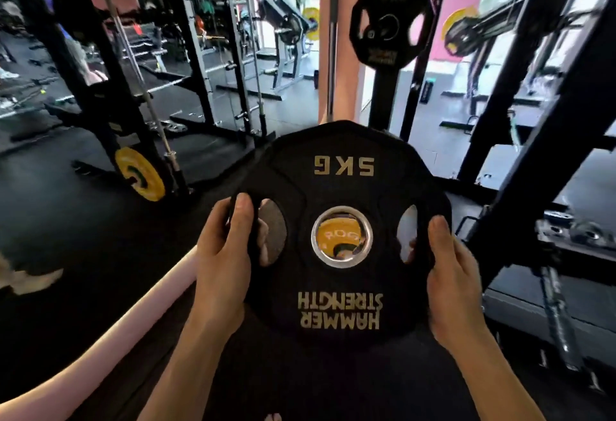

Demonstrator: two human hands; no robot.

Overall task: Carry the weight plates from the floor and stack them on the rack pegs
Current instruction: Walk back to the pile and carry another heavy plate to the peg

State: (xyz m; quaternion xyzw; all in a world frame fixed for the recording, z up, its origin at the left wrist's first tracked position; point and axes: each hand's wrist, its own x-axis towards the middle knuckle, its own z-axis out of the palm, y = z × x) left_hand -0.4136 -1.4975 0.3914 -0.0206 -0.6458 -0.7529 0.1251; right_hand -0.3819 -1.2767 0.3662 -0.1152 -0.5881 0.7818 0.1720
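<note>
I hold a black 5 kg weight plate [340,187] flat-on in front of me, its gold lettering upside down. My left hand [223,264] grips its left edge, thumb on the face and fingers through the left grip slot. My right hand [453,284] grips the right edge the same way. Through the plate's steel-ringed centre hole a yellow plate shows below. Ahead and higher, another black plate [390,23] hangs on a peg of the black rack post [383,94].
A yellow plate [140,174] leans at the foot of a black rack upright on the left. Heavy black rack beams [540,160] slant across the right side. Black rubber floor [83,254] lies below. More gym machines stand in the background.
</note>
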